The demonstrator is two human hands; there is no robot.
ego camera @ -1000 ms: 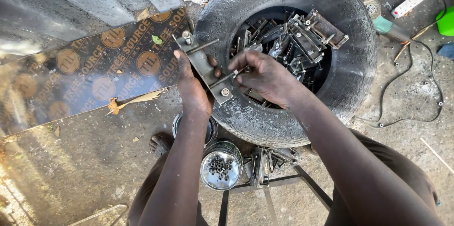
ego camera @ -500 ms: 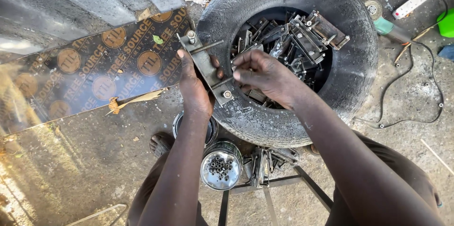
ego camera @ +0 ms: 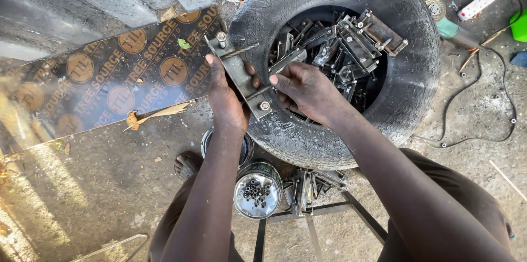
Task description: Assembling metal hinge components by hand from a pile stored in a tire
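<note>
My left hand (ego camera: pixel 226 100) grips a flat grey metal bracket (ego camera: pixel 237 71) with a threaded bolt across its top and a nut at each end. My right hand (ego camera: pixel 305 89) pinches the bracket's lower end near one nut (ego camera: pixel 264 106), fingers on a second bolt there. Both hands hover over the near rim of a worn black tyre (ego camera: pixel 409 75) lying flat. The tyre's hollow holds a pile of similar metal brackets and clamps (ego camera: pixel 351 42).
Two round tins sit below the tyre, one with several small dark tubes (ego camera: pixel 257 190). A printed dark board (ego camera: pixel 110 81) lies left. A metal stand frame (ego camera: pixel 307 223) is underfoot. A white power strip (ego camera: pixel 483 0), black cable (ego camera: pixel 494 125) and green tool (ego camera: pixel 455 30) lie right.
The bracket has been lifted slightly and turned in my hands; my right hand's fingers have shifted to its lower end by the nut.
</note>
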